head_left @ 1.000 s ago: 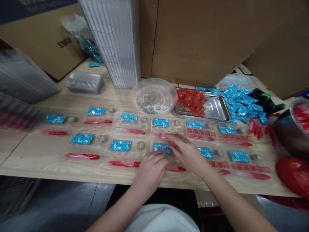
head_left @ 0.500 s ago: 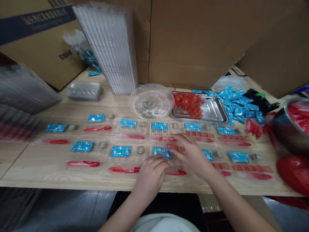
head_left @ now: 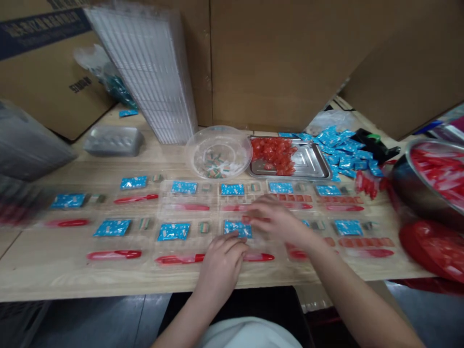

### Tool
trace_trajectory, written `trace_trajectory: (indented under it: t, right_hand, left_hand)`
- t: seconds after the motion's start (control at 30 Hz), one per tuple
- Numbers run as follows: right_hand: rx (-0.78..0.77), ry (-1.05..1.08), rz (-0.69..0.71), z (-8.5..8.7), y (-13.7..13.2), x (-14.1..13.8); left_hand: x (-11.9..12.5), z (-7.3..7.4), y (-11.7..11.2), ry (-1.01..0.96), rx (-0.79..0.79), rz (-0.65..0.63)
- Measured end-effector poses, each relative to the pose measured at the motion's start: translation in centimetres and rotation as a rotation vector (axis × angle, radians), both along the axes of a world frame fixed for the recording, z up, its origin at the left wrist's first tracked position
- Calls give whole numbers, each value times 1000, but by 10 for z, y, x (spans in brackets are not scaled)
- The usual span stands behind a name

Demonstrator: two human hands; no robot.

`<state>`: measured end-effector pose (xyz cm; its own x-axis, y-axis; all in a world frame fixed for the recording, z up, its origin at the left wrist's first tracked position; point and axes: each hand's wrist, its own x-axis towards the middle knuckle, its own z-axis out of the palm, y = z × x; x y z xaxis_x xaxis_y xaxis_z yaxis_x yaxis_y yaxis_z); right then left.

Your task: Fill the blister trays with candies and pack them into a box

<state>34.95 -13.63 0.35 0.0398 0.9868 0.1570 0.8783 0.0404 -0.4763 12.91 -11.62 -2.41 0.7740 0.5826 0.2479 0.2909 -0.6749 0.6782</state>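
My left hand [head_left: 221,263] lies on a transparent plastic tray [head_left: 188,208], its fingertips at the lower edge of a blue sachet [head_left: 237,228]. Just below the palm runs a red plastic spoon [head_left: 213,258], partly covered by the hand. My right hand [head_left: 277,218] is blurred and hovers over a row of small red sweets [head_left: 252,219], hiding most of them. More sachets, such as one to the left [head_left: 173,231], lie in rows with spoons and small wrapped pieces across the wooden table [head_left: 47,270].
Behind the rows stand a round transparent bowl [head_left: 219,152] of sweets and a steel tray [head_left: 311,164] of red pieces. Loose blue sachets [head_left: 342,157] lie to its right. A steel bowl [head_left: 427,179] of red items stands at far right, and a tall stack of trays [head_left: 141,72] at back left.
The whole scene has shifted left in view. My right hand has moved back left over the red sweets, and my left hand stays at the sachet's lower edge.
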Motion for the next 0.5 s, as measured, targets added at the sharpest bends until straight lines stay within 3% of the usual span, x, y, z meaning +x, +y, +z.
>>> trace_trajectory:
  t: [0.03, 0.1, 0.13, 0.27, 0.4, 0.5]
  right_hand:
    - [2, 1, -83, 0, 4, 22]
    - [-16, -111, -438, 0, 13, 68]
    - [-30, -139, -517, -2, 18, 90]
    - [-102, -175, -626, -14, 35, 140]
    - [-64, -163, -667, -13, 35, 130]
    - [54, 205, -563, 1, 24, 91]
  left_hand:
    - [0, 0, 0, -5, 7, -3]
    - [0, -1, 1, -15, 27, -18]
    - [0, -1, 1, -16, 35, -28]
    - [1, 0, 3, -16, 44, -41]
    - [2, 2, 2, -2, 34, -18]
    - [3, 2, 1, 3, 22, -12]
